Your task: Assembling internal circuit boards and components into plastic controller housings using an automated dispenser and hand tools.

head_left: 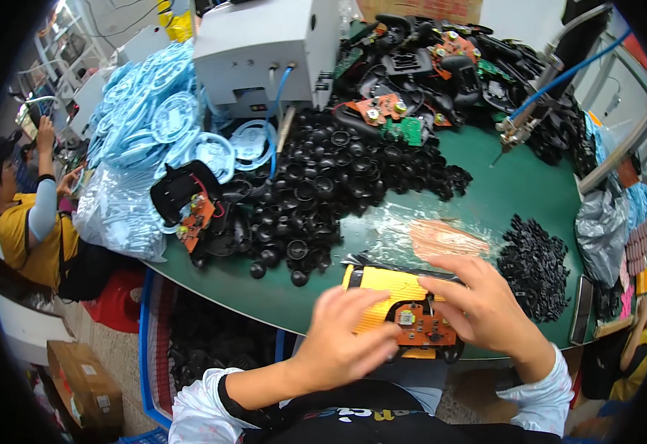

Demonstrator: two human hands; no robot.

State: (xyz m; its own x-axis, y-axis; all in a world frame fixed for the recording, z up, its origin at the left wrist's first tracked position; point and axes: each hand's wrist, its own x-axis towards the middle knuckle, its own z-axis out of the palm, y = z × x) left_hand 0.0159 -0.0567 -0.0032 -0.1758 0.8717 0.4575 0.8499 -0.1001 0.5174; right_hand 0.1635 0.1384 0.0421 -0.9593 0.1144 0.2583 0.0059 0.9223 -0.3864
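At the table's near edge, an orange circuit board (430, 331) sits in a black plastic casing, against a yellow ribbed pad (379, 283). My left hand (347, 337) reaches over the pad and the board's left side, fingers apart and slightly blurred. Over the board's upper edge, my right hand (479, 300) has its thumb and fingertips drawn together in a pinch. Whatever is between them is too small to name. Just beyond lies a clear plastic bag with thin copper-coloured strips (445, 240).
Black round caps (331, 170) are heaped mid-table, small black parts (534, 266) at right. Controller shells and boards (419, 66) pile behind. Light-blue plastic rings (146, 111) stand left of a grey machine (264, 55). An electric screwdriver (516, 133) hangs at right. A blue crate (146, 333) stands below.
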